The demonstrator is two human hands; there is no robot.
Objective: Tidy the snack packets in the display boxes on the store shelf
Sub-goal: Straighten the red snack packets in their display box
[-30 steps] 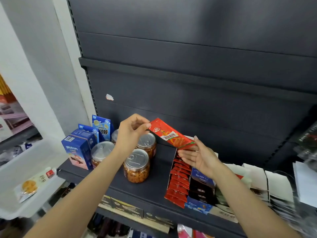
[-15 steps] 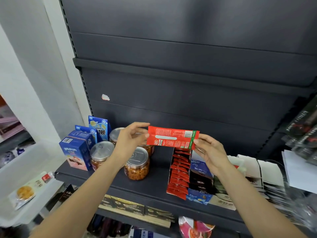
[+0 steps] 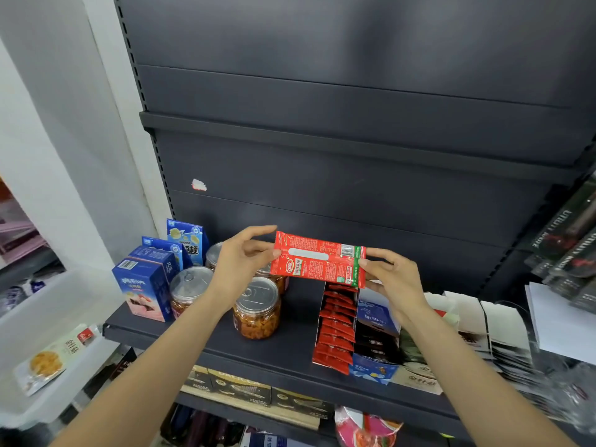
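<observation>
Both hands (image 3: 242, 256) (image 3: 392, 275) pinch a red packet (image 3: 317, 259) above jars (image 3: 257, 308) and display box (image 3: 337, 327).

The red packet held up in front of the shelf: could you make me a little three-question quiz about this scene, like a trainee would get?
1. True or false: only one hand holds the red packet.
2. Which box sits directly below the packet? A) the display box of red packets B) the blue carton C) the white tub
3. Fill in: the clear jars have ____ lids.

Key: 1. False: the left hand and the right hand each pinch one end. 2. A. 3. Silver.
</observation>
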